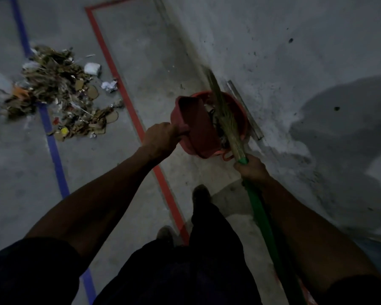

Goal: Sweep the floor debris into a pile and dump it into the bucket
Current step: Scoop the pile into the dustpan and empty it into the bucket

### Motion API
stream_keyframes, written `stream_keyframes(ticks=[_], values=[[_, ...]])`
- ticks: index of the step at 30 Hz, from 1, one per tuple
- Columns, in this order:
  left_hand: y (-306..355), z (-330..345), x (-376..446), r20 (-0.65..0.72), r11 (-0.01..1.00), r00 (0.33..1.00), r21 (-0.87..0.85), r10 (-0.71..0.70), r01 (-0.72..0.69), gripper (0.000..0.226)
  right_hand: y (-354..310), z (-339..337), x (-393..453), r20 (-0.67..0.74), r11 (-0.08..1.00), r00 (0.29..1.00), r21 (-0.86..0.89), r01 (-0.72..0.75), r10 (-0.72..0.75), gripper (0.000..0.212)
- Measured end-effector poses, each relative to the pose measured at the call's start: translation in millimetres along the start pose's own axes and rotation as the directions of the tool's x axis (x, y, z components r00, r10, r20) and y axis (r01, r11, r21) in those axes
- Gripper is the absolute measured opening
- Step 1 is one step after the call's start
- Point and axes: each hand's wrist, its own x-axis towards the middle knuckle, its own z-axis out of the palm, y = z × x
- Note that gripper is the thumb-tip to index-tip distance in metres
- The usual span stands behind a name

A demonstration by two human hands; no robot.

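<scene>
Head view shows the left hand (161,139) gripping a dustpan (198,126) tipped over the bucket (240,113), right hand (252,167) holding the broom (224,115); next, return to the remaining pile (57,91).

Bucket (240,111): near rim and most of the inside covered by the dustpan (198,126) and broom (224,119) bristles; contents glimpsed between them too dark to identify. Broom: bristle tip beyond the bucket smeared by blur; green handle, nearer the person than the bucket, passes under the right hand (252,169) and runs off the bottom edge. Pile (55,93), well left of the bucket: pieces too small and blurred to name singly; dustpan handle hidden inside the left hand (161,138).
</scene>
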Motion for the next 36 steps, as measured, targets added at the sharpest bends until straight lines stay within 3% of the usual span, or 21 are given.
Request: stream_keyframes(ticks=[4, 13, 20, 26, 29, 32, 36], values=[[2.9, 13.1, 18.7, 0.004, 1.000, 1.000, 0.001, 0.021, -0.021, 0.039, -16.9, -8.0, 31.6, 0.106, 0.998, 0.993, 0.045, -0.052, 0.047, 0.038], [14.2, 33.3, 94.2, 0.037, 0.983, 0.986, -0.073, -0.165, 0.167, 0.034, -18.2, -18.6, 63.8, 0.212, 0.995, 0.976, 0.079, -0.058, 0.040, 0.036], [9.9, 29.3, 131.3, 0.121, 0.923, 0.935, -0.163, -0.332, 0.349, 0.027, -17.1, -37.7, 66.9, 0.178, 0.992, 0.984, 0.128, 0.004, -0.027, 0.024], [14.6, 2.8, 102.5, 0.042, 0.862, 0.882, -0.195, -0.470, 0.468, 0.029, -40.5, -60.7, 64.8, 0.195, 0.965, 0.980, 0.261, -0.017, -0.036, 0.017], [5.6, -3.3, 75.1, -0.001, 0.800, 0.825, -0.243, -0.565, 0.548, 0.027, -61.7, -64.0, 63.2, 0.192, 0.966, 0.977, 0.255, 0.039, -0.090, 0.017], [-13.5, -1.5, 40.8, -0.027, 0.656, 0.688, -0.331, -0.725, 0.678, 0.034, -87.2, -58.5, 60.6, 0.237, 0.972, 0.964, 0.226, 0.069, -0.124, 0.019], [-37.8, -9.5, -8.0, -0.074, 0.495, 0.529, -0.481, -0.845, 0.723, 0.034, -134.3, -36.1, 51.0, 0.264, 0.979, 0.947, 0.138, 0.148, -0.180, 0.023]])
